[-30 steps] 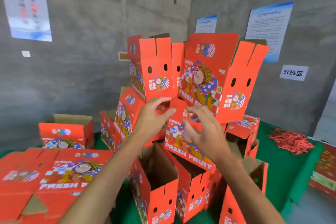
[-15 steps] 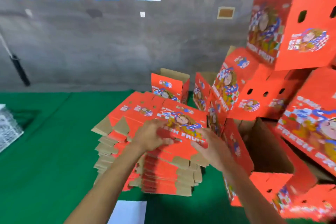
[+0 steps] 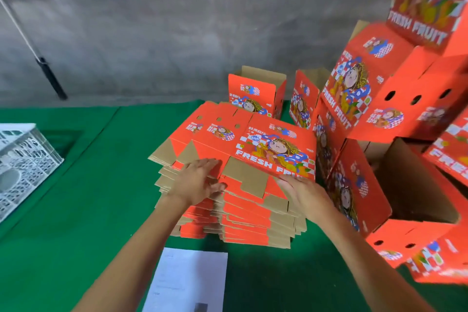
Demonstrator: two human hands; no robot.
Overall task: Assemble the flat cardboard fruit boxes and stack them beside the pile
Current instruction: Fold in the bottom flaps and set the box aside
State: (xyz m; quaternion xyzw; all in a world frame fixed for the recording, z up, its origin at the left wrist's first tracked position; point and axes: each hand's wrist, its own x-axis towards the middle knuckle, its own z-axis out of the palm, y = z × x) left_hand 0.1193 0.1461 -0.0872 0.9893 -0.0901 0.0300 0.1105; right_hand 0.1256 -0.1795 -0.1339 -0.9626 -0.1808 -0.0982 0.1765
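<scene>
A pile of flat boxes (image 3: 243,213) sits on green floor covering, orange-red with brown cardboard flaps fanned unevenly along the near edge. The top flat box (image 3: 253,144) lies printed side up, showing a cartoon figure and "FRESH FRUIT", with round holes near its far end. To the right rises a stack of assembled boxes (image 3: 374,99), some tilted on their sides; one (image 3: 415,200) lies open-mouthed, its brown inside showing. Another open box (image 3: 255,94) stands upright behind the pile.

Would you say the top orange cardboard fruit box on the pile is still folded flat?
Yes, flat: the top orange cardboard fruit box lies as one sheet on the pile, brown flaps spread.
</scene>
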